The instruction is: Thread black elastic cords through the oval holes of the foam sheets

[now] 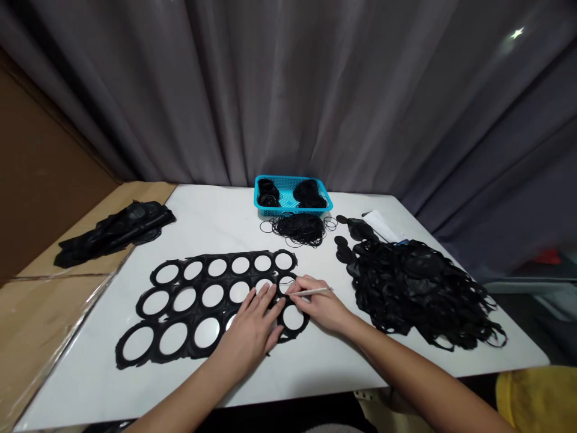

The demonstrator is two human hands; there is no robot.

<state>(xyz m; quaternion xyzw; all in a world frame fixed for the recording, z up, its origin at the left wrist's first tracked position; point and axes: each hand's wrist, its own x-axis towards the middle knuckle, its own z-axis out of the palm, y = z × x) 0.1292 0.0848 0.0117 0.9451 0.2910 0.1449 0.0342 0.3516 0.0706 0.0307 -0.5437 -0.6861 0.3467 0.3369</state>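
A flat black sheet with rows of round holes (199, 297) lies on the white table (216, 222). My left hand (250, 328) rests flat on its right part, fingers spread, holding nothing. Just to the right, my right hand (318, 304) pinches a thin white stick (313, 291), whose tip points left over the sheet's holes near my left fingertips. The hands hide part of the sheet's right end. A heap of black cut pieces (415, 288) lies to the right of my right hand.
A blue plastic basket (293, 211) holding black coils stands at the table's far edge, with a tangle of thin black loops (297, 228) in front. A black bundle (115, 234) lies on cardboard (54, 319) at left. A grey curtain (288, 90) hangs behind.
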